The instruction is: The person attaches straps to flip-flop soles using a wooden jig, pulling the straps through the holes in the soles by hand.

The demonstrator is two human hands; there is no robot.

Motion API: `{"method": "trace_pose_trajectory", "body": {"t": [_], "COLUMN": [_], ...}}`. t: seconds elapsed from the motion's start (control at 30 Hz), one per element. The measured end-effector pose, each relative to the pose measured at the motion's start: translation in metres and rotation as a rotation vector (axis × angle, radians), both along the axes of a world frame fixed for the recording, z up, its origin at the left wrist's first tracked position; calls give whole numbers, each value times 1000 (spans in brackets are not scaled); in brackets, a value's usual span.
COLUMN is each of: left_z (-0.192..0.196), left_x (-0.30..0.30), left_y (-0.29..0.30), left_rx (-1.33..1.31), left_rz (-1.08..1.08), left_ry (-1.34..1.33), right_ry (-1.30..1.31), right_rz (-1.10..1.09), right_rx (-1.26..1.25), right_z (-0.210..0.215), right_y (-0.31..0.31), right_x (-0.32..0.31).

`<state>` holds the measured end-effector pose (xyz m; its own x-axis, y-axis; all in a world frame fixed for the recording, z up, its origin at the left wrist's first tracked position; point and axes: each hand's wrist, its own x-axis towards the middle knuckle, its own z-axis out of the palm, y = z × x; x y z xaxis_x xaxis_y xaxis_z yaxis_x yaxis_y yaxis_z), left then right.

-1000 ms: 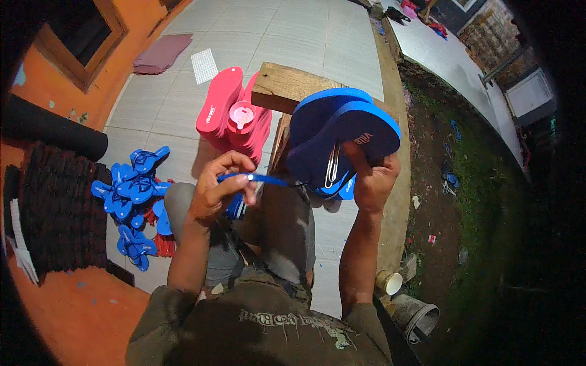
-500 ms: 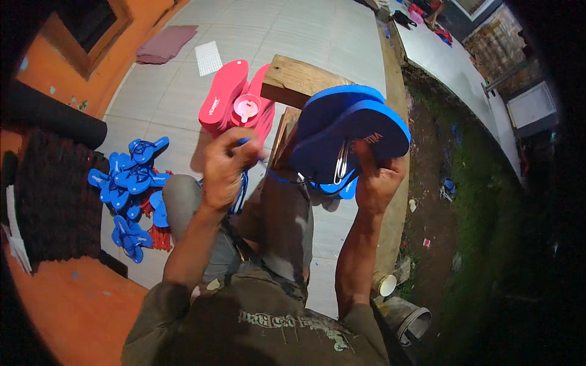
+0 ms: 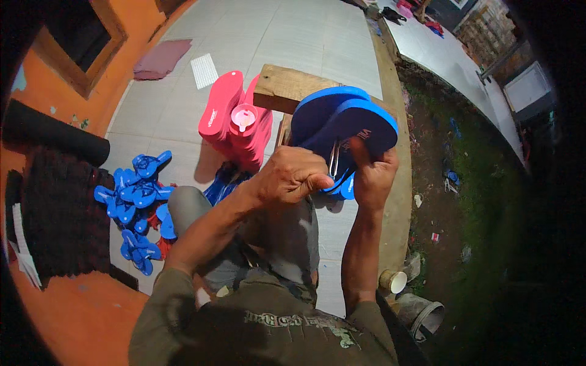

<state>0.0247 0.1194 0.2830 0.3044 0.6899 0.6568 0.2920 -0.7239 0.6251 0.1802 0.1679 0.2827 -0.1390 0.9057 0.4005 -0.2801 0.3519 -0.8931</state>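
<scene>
My right hand (image 3: pixel 373 177) grips a pair of thick blue flip-flop soles (image 3: pixel 369 125), thumb across the upper face and the other fingers hidden beneath. A shiny, thin metal tool (image 3: pixel 334 160) sticks out along the soles beside that thumb; its exact kind cannot be made out. Close to the tool, my left hand (image 3: pixel 290 174) is closed with its thumb pressed to the curled fingers. Whatever it pinches is hidden. Below the soles, part of another blue flip-flop (image 3: pixel 347 188) shows. Blue straps (image 3: pixel 223 183) lie in a bundle by my left forearm.
A wooden block (image 3: pixel 287 84) stands just beyond the soles. Left of it are stacked pink soles (image 3: pixel 220 110) with a small pink cup (image 3: pixel 244 117) on top. Several finished blue flip-flops (image 3: pixel 137 192) lie in a pile on the left. The floor edge drops to soil at right.
My left hand has moved right and toward me, from beside the pink soles to the metal tool at the blue soles. The right hand still holds the soles, shifted slightly left.
</scene>
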Motion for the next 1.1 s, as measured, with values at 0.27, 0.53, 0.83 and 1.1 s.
{"method": "trace_pose_trajectory", "body": {"t": [0.27, 0.53, 0.83, 1.1], "left_z": [-24, -21, 13, 28], "left_x": [1, 16, 30, 21], "left_y": [9, -12, 5, -22], "left_rx": [-675, -266, -176, 141], "left_rz": [-236, 360, 595, 556], "left_ry": [-307, -317, -231, -136], "right_ry": [-105, -121, -282, -516], "right_rz": [94, 107, -108, -279], "right_rx": [-70, -54, 44, 263], "right_z": [15, 8, 24, 34], "right_y": [5, -25, -30, -64], "right_x": [4, 15, 2, 20]}}
